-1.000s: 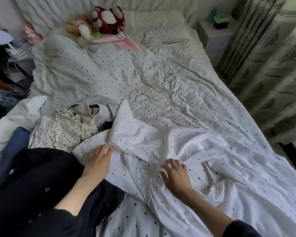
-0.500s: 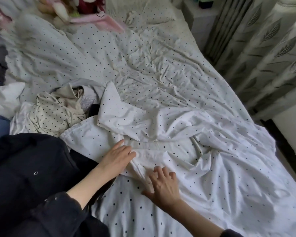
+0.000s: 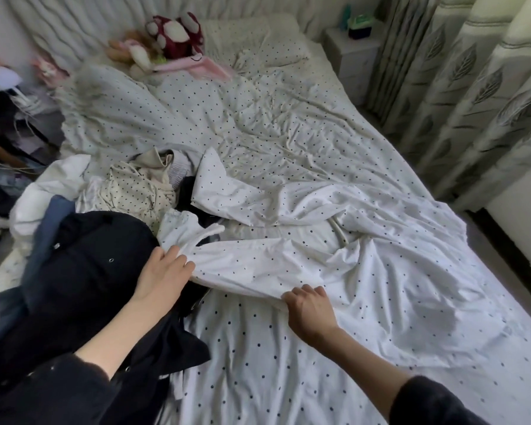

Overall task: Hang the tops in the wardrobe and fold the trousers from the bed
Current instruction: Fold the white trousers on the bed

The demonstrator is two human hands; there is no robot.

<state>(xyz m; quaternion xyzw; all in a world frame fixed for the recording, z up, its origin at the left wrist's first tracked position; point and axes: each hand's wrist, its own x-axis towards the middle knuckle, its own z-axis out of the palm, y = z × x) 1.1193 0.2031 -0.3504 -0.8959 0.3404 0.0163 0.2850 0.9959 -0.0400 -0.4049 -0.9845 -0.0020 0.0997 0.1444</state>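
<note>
A white garment with dark dots (image 3: 334, 250) lies spread across the bed (image 3: 258, 363), whose sheet has the same dotted pattern. My left hand (image 3: 163, 276) grips one sleeve end of it near the cuff. My right hand (image 3: 308, 308) pinches the lower edge of the same sleeve, fingers curled over the cloth. A black garment with metal snaps (image 3: 83, 271) lies heaped under my left arm. Behind it sits a cream dotted top (image 3: 132, 194) on a pile with a blue piece (image 3: 56, 213) and a white piece (image 3: 52, 185).
Plush toys (image 3: 169, 35) and a pillow (image 3: 252, 41) lie at the headboard. A white nightstand (image 3: 353, 53) stands at the far right corner, curtains (image 3: 472, 96) along the right side. Cluttered items (image 3: 3, 133) crowd the left of the bed.
The sleeve is now drawn out flat toward the left. My left hand moved left along it to the cuff; my right hand curled onto its lower edge. The camera tilted back up.
</note>
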